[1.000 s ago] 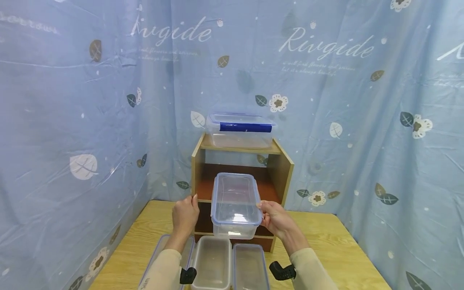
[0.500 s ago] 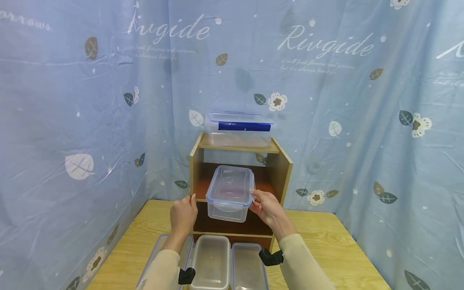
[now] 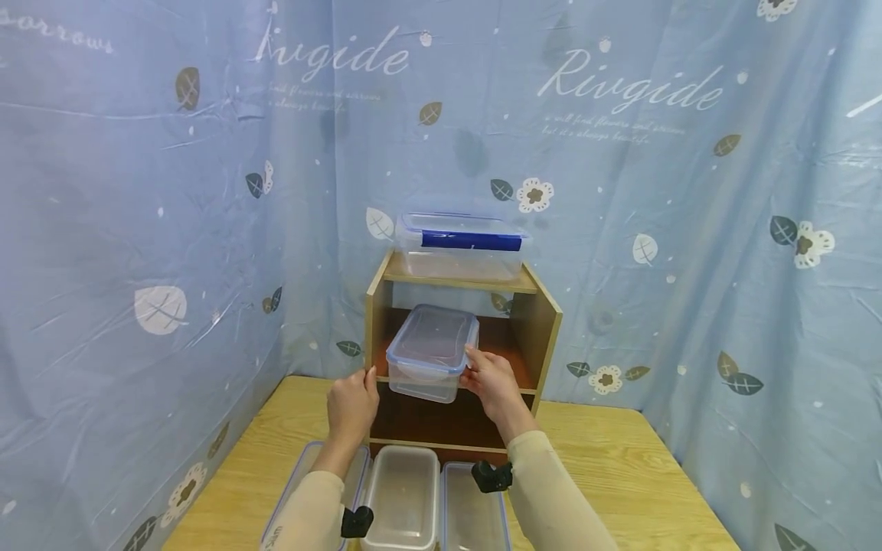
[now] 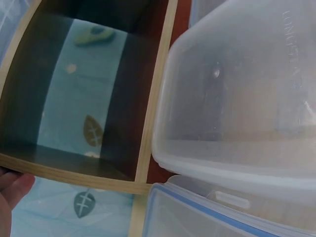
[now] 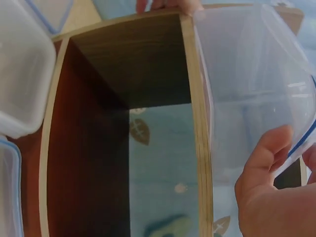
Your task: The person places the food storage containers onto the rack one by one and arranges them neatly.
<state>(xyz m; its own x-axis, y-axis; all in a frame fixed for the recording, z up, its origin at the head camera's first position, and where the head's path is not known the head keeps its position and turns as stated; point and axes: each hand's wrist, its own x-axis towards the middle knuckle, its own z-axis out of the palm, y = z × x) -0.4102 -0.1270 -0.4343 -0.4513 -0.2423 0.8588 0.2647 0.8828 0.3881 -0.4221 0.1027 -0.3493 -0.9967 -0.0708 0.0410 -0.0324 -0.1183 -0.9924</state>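
My right hand point(image 3: 492, 380) holds a clear food storage container point(image 3: 430, 337) with a blue-rimmed lid, thumb and fingers at its right edge. The container is tilted slightly, its back part inside the upper opening of a small wooden shelf unit point(image 3: 551, 325). In the right wrist view the container point(image 5: 247, 64) lies right along the front edge of the shelf board point(image 5: 197, 123). My left hand point(image 3: 351, 405) grips the front edge of the unit's left side panel. Its fingers point(image 4: 17, 190) show at that panel in the left wrist view.
A large clear container point(image 3: 468, 264) with a blue clip stands on top of the unit. Three containers stand in front of it: a frosted one point(image 3: 405, 497) between a left blue-rimmed one point(image 3: 358, 478) and a right one point(image 3: 472, 501). The wooden table point(image 3: 599, 467) meets blue curtains.
My right hand has moved the container forward, up and a little left, from in front of the unit to the upper opening. The left hand stays on the side panel.
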